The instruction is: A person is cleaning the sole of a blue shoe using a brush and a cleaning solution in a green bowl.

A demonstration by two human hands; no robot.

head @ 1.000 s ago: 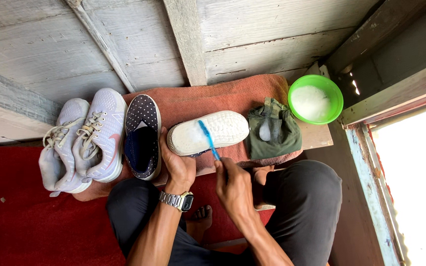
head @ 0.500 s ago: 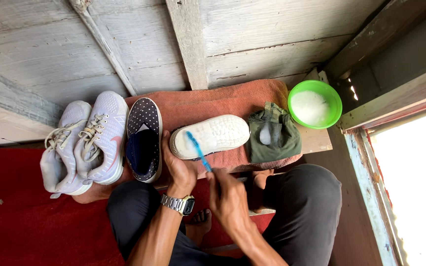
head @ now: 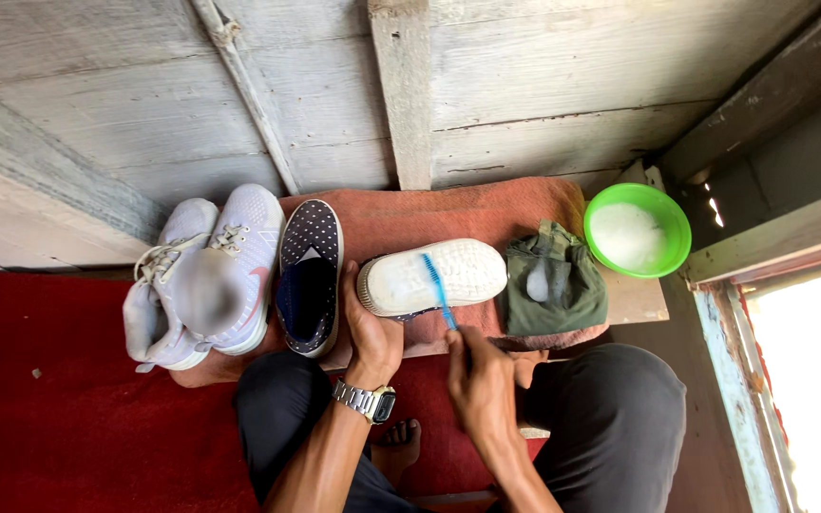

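Two hands work a blue brush over an upturned white sole.

The left hand (head: 372,332) clamps the heel end of the shoe (head: 434,278), which lies sole-up on the rust-red cloth (head: 448,214), its toe pointing away from that grip toward the right. The right hand (head: 479,385) is closed around the handle of the brush (head: 435,288), whose head rests on the sole just past the left hand's fingers. A watch (head: 365,401) sits on the left wrist. Left of the held shoe lies a navy dotted slip-on (head: 310,275), and beyond it a pair of pale sneakers (head: 203,280). To the right of the brush hand's reach, a green cloth bag (head: 555,280) lies near the shoe's toe, with a green bowl (head: 672,233) of white stuff further out.
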